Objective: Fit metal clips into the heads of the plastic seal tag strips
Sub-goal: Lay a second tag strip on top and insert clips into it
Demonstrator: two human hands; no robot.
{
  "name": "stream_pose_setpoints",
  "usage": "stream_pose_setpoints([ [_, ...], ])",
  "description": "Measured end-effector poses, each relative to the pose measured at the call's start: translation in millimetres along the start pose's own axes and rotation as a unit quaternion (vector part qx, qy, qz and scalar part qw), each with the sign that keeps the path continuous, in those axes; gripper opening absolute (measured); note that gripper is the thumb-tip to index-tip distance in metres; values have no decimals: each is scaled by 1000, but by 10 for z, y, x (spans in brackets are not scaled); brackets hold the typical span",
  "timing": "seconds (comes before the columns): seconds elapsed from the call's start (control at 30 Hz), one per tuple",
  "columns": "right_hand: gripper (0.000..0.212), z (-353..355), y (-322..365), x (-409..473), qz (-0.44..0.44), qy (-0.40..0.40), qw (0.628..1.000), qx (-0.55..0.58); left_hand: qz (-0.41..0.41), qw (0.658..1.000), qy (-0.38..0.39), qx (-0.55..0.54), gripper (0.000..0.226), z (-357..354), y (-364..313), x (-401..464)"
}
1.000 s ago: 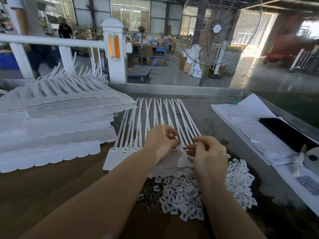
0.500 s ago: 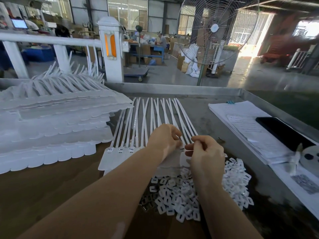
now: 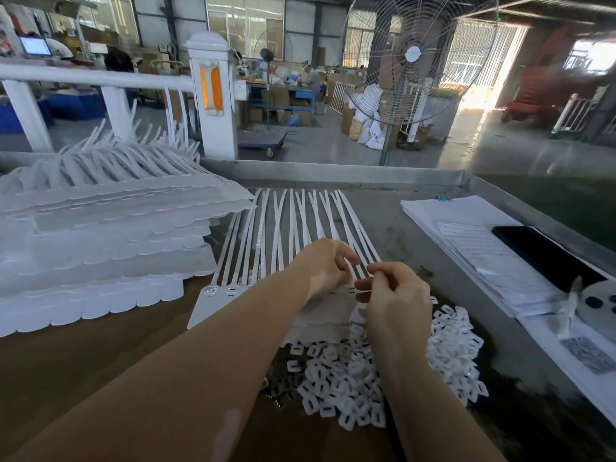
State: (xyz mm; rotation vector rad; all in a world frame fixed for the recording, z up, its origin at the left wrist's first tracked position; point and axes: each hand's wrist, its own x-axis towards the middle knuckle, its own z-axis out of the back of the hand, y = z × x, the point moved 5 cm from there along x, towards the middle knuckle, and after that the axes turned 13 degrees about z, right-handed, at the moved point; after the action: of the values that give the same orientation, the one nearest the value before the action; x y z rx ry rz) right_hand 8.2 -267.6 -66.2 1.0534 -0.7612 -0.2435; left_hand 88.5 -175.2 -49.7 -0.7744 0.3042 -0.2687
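Observation:
A joined sheet of white seal tag strips (image 3: 266, 241) lies flat in front of me, tails pointing away, heads in a row near my hands. The two leftmost heads (image 3: 221, 290) show metal clips seated in them. My left hand (image 3: 321, 266) rests on the heads at the middle of the row, fingers curled. Beside it, my right hand (image 3: 391, 295) has its fingertips pinched together over a head; any clip between them is too small to make out. A heap of white plastic caps (image 3: 366, 375) lies under my wrists, with dark metal clips (image 3: 281, 390) at its left edge.
A tall stack of white strip sheets (image 3: 100, 235) fills the left of the table. Papers (image 3: 473, 248), a black phone (image 3: 546, 258) and a tape roll (image 3: 600, 303) lie at the right. The table's raised metal rim (image 3: 333, 171) runs behind; a standing fan (image 3: 413, 58) is beyond it.
My hands stay at the same heads, with only slight finger movement. The view has drifted a little to the right.

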Motion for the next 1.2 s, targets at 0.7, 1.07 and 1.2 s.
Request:
stream_pose_setpoints([
  [0.7, 24, -10, -53, 16, -28, -13, 999, 32, 31, 997, -40, -65, 27, -44, 96, 4],
  [1.07, 24, -8, -49, 14, -24, -7, 999, 26, 32, 997, -35, -54, 33, -41, 54, 13],
  [1.2, 23, -12, -50, 9, -24, -4, 999, 24, 20, 998, -50, -42, 40, -37, 63, 3],
])
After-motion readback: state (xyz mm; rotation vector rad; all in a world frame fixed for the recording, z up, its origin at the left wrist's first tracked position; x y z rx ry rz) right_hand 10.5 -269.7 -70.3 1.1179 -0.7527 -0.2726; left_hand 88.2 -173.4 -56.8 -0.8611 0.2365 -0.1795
